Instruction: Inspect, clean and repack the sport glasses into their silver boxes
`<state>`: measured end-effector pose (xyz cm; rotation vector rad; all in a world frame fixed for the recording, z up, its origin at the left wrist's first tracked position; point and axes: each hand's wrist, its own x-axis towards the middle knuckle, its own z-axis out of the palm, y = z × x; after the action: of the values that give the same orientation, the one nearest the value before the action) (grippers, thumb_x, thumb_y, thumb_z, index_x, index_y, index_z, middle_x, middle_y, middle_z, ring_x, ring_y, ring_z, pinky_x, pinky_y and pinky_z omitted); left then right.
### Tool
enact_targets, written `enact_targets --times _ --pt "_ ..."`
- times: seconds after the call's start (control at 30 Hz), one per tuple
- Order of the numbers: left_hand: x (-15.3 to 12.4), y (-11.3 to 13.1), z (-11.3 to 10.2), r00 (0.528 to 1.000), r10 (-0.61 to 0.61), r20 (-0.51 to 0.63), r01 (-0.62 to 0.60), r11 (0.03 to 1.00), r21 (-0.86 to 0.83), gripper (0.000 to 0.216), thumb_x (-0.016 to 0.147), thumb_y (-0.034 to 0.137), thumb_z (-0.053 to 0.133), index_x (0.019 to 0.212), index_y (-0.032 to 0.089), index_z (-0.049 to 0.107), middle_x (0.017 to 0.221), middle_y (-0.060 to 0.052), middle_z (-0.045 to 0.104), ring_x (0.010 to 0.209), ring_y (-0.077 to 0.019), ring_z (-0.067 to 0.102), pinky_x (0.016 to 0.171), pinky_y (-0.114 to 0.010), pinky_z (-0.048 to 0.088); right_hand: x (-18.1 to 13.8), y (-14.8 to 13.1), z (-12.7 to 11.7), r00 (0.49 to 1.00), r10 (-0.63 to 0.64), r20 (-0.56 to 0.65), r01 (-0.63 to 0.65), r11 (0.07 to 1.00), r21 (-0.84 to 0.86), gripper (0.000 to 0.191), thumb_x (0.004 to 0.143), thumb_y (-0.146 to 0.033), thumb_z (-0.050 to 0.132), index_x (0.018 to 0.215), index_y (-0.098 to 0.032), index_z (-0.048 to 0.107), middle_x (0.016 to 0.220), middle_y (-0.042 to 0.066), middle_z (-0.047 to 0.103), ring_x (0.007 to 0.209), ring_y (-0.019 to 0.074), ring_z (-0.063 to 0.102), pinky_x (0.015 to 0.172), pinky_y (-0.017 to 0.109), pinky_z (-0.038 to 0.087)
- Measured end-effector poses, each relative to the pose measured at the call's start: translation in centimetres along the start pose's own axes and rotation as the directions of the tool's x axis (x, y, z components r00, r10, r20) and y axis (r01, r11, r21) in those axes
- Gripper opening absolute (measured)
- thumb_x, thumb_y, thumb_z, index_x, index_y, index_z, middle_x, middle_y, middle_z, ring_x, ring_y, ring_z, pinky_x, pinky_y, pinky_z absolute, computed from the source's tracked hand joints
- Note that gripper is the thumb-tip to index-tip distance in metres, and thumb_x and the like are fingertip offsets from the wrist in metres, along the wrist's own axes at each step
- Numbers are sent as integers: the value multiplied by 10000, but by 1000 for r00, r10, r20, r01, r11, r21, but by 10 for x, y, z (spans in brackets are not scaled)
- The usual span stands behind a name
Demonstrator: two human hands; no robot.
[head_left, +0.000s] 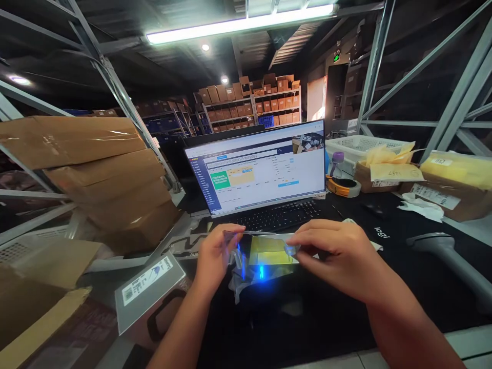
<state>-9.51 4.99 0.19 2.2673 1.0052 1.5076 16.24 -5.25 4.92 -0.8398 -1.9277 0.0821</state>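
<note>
My left hand [214, 256] is closed on crumpled clear plastic [238, 266] that looks like a bag and shines blue in places. To the right, my right hand [332, 251] pinches a small, clear, shiny piece [292, 249] between thumb and fingers; whether it belongs to the same plastic I cannot tell. Between both hands lies a yellow, box-like or folded thing [265, 250], partly under the plastic. A bright blue glow blurs the area just below it. The black desk mat [292, 318] spreads beneath my hands.
Ahead stand a lit monitor [265, 171] and a black keyboard [277, 215]. A barcode scanner [442, 246] and tape roll [343, 186] lie right, near a white basket [361, 146]. Stacked cartons [111, 174], a grey labelled box [149, 287] and an open carton [42, 307] crowd the left.
</note>
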Motion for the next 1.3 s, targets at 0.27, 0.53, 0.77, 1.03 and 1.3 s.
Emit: enact_targets --times 0.27,0.53,0.77,1.03,1.3 --pt "1 1 0 969 -117 216 122 993 -8 272 905 438 649 914 193 768 880 -78 770 795 -228 718 735 -333 563 -1 -3 0 997 -39 -73 40 999 8 235 866 -78 666 1027 -220 760 857 2 743 708 97 673 628 180 524" --pt "2 3 -1 967 -120 224 126 992 -13 282 896 449 653 909 192 769 905 -90 775 824 -236 729 745 -333 567 -3 -3 0 997 -44 -58 43 999 -21 248 869 -92 651 1038 -240 755 797 0 714 662 109 646 590 206 512" --pt "2 3 -2 964 -126 235 128 992 9 203 833 366 714 929 195 764 894 -73 778 791 -231 732 700 -333 586 -1 1 -2 998 -6 -62 6 1000 7 223 889 -111 649 1018 -249 769 875 15 751 742 130 691 659 207 558" --pt "-5 19 -13 978 208 -20 -203 968 145 120 910 193 662 990 226 744 977 -50 771 931 -207 706 851 -349 558 3 28 -12 993 85 -88 -96 986 -135 156 885 -158 652 972 -243 749 988 35 784 899 209 748 782 301 612" --pt "-21 42 -26 892 450 50 -448 859 249 339 872 23 633 1143 223 680 1083 -71 739 1001 -221 641 892 -376 508 17 64 -4 983 169 -72 -178 974 -137 179 893 -211 571 990 -210 721 1049 68 786 854 228 762 722 331 617"
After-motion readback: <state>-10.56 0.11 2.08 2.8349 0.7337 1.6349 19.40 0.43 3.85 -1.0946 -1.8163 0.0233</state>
